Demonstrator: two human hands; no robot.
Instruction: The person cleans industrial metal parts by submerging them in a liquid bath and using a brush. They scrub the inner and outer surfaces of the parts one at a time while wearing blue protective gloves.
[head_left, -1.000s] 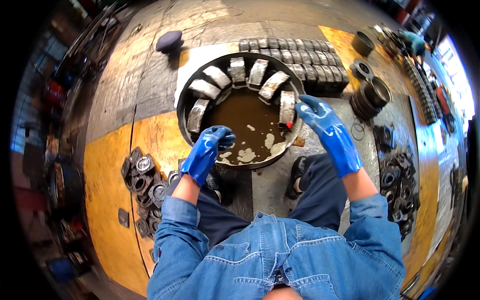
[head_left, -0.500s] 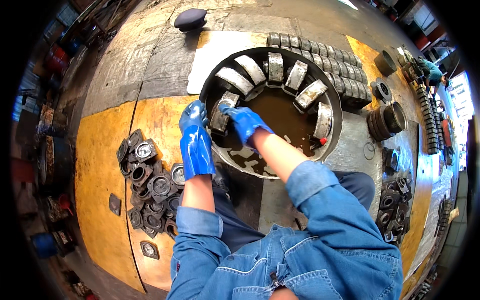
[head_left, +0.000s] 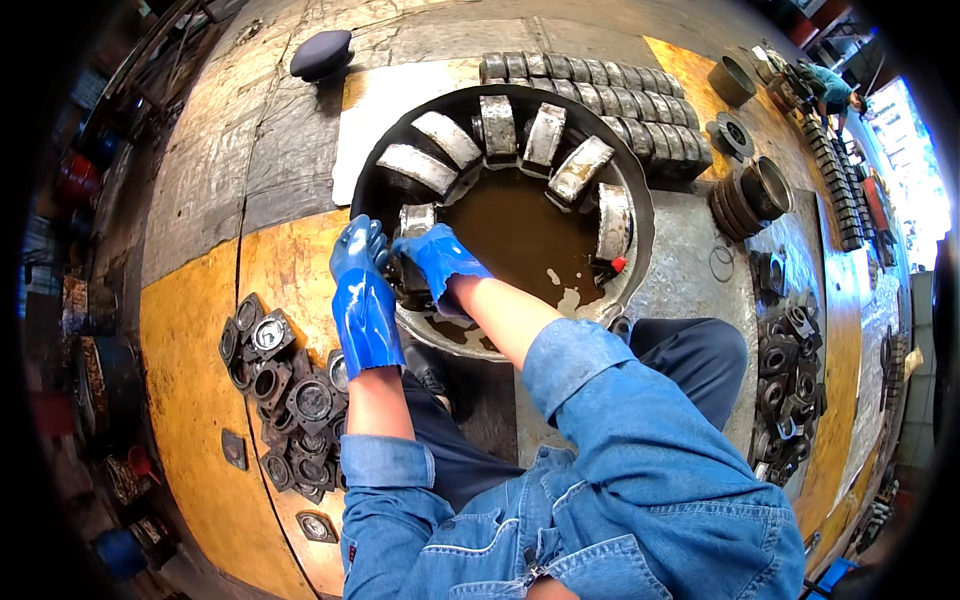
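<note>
A wide round black basin (head_left: 643, 240) holds murky brown liquid. Several silvery metal blocks with curved faces, such as one metal block (head_left: 580, 170), lean around its inner wall. At the near left of the basin, my right hand (head_left: 432, 262), in a blue rubber glove, bends closed over another metal block (head_left: 418, 217); the palm and glove hide what the fingers grip. Beside it, my left hand (head_left: 360, 245), gloved alike, is at the basin's left rim with curled fingers. Whatever lies inside that grip is hidden.
Dark square flanged parts (head_left: 310, 400) lie heaped on the left board. Metal blocks (head_left: 600, 95) stand in rows behind the basin. A dark padded seat (head_left: 322, 56) is at the far left, metal rings (head_left: 765, 190) at the right. Farther right, another person (head_left: 832, 88) bends over.
My right hand has come down and nearer along the left metal block, uncovering its far end. My left hand remains close by at the rim. The whole view has shifted slightly.
</note>
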